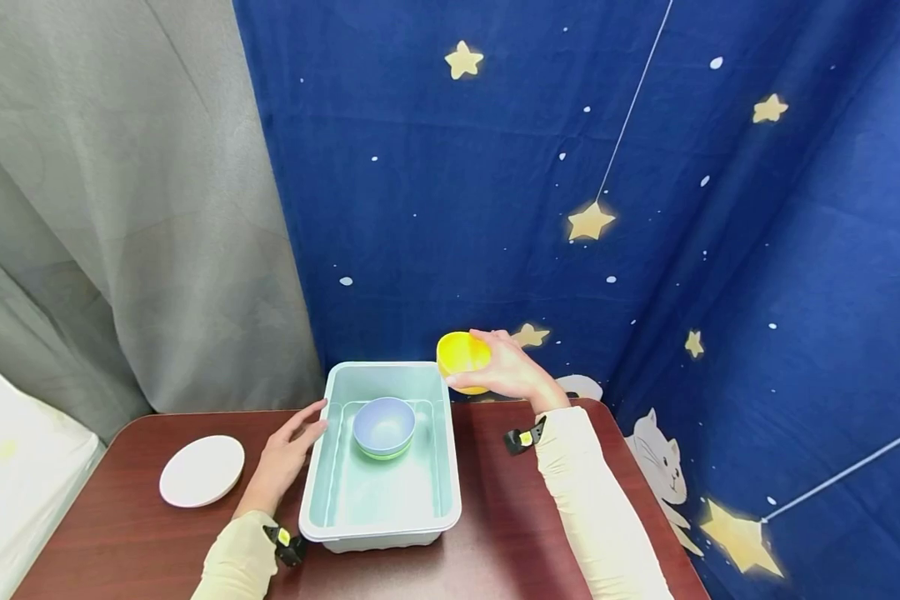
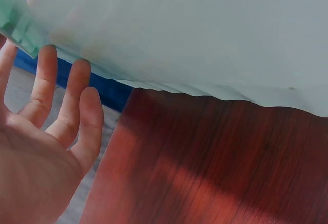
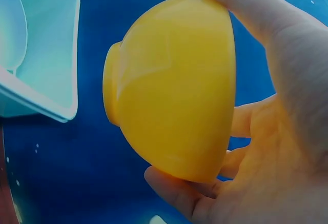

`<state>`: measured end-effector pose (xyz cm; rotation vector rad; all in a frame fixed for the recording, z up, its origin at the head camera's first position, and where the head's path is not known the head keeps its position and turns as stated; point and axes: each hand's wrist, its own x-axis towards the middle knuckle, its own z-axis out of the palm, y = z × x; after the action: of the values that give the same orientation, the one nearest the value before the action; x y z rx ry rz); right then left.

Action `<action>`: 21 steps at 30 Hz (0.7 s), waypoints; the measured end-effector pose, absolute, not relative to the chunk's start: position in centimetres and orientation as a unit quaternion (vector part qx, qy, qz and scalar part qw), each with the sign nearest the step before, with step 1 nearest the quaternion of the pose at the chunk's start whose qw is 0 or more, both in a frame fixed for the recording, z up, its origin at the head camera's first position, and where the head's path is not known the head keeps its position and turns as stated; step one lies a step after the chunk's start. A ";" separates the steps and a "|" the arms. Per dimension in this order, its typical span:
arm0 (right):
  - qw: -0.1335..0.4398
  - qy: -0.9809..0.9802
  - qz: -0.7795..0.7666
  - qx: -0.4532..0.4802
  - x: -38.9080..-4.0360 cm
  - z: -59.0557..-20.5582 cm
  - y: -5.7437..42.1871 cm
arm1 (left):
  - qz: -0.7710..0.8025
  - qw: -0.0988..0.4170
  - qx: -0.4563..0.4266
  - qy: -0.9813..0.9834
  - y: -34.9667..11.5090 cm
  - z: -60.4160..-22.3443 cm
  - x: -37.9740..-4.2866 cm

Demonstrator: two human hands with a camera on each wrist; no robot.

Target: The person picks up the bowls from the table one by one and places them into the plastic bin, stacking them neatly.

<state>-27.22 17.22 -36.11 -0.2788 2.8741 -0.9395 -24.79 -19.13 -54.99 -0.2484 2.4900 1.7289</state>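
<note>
My right hand (image 1: 506, 367) holds a yellow bowl (image 3: 174, 85) by its rim, thumb on one side and fingers on the other. In the head view the yellow bowl is raised just beyond the right back corner of a pale green plastic bin (image 1: 322, 492). Inside the bin a light blue bowl (image 1: 384, 425) sits stacked in a green bowl (image 1: 385, 455), of which only a lower edge shows. At the bin's left side is my left hand (image 1: 285, 454), its fingers loosely extended by the wall; the left wrist view shows the fingertips (image 2: 80, 70) close against it.
A white plate (image 1: 202, 471) lies on the dark red wooden table (image 1: 495, 533), left of my left hand. Behind the table hang a blue star-patterned curtain (image 1: 450, 208) and a grey curtain (image 1: 172, 250). A white surface (image 1: 15, 483) stands at the far left.
</note>
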 end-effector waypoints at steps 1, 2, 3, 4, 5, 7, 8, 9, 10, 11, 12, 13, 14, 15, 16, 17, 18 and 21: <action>0.051 0.944 -0.312 -0.093 -27.2 -36.3 17.1 | 0.567 0.051 -0.082 0.818 -19.1 -55.0 -24.8; 0.050 0.943 -0.315 -0.095 -27.2 -36.4 16.9 | 0.567 0.052 -0.082 0.818 -19.2 -55.0 -24.8; 0.049 0.942 -0.317 -0.097 -27.2 -36.6 16.8 | 0.566 0.052 -0.083 0.818 -19.2 -55.0 -24.8; 0.048 0.941 -0.320 -0.099 -27.2 -36.7 16.6 | 0.566 0.052 -0.084 0.818 -19.2 -55.0 -24.8; 0.047 0.941 -0.321 -0.100 -27.2 -36.9 16.5 | 0.566 0.052 -0.084 0.818 -19.1 -55.0 -24.8; 0.047 0.940 -0.322 -0.102 -27.2 -37.2 16.0 | 0.565 0.052 -0.084 0.819 -19.1 -55.0 -24.8; 0.048 0.940 -0.321 -0.103 -27.2 -37.3 15.8 | 0.566 0.052 -0.084 0.819 -19.1 -55.0 -24.8; 0.049 0.940 -0.321 -0.104 -27.2 -37.4 15.5 | 0.566 0.051 -0.084 0.818 -19.1 -55.0 -24.8; 0.049 0.940 -0.320 -0.106 -27.2 -37.4 15.3 | 0.566 0.051 -0.085 0.819 -19.1 -54.9 -24.8; 0.050 0.940 -0.319 -0.106 -27.2 -37.4 15.0 | 0.566 0.051 -0.084 0.819 -19.1 -54.9 -24.8; 0.052 0.940 -0.319 -0.107 -27.2 -37.5 14.8 | 0.566 0.051 -0.084 0.819 -19.1 -54.9 -24.8; 0.052 0.939 -0.320 -0.110 -27.2 -37.5 14.5 | 0.566 0.051 -0.084 0.819 -19.1 -54.9 -24.8; 0.053 0.939 -0.320 -0.113 -27.2 -37.6 14.2 | 0.566 0.051 -0.085 0.818 -19.1 -54.9 -24.8; 0.054 0.938 -0.321 -0.116 -27.2 -37.6 14.0 | 0.567 0.050 -0.086 0.818 -19.1 -55.0 -24.8; 0.057 0.937 -0.322 -0.119 -27.3 -37.6 13.7 | 0.567 0.050 -0.087 0.818 -19.1 -55.0 -24.8; 0.060 0.936 -0.325 -0.119 -27.3 -37.7 13.4 | 0.568 0.049 -0.087 0.817 -19.1 -55.0 -24.8; 0.062 0.935 -0.327 -0.121 -27.4 -37.8 13.2 | 0.569 0.049 -0.087 0.816 -19.1 -55.0 -24.7; 0.072 0.932 -0.333 -0.121 -27.5 -38.1 12.5 | 0.571 0.049 -0.085 0.815 -19.1 -55.0 -24.8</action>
<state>-27.45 12.51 -38.09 -0.3650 2.8029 -1.0004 -24.77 -19.11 -55.01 -0.2596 2.4829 1.7396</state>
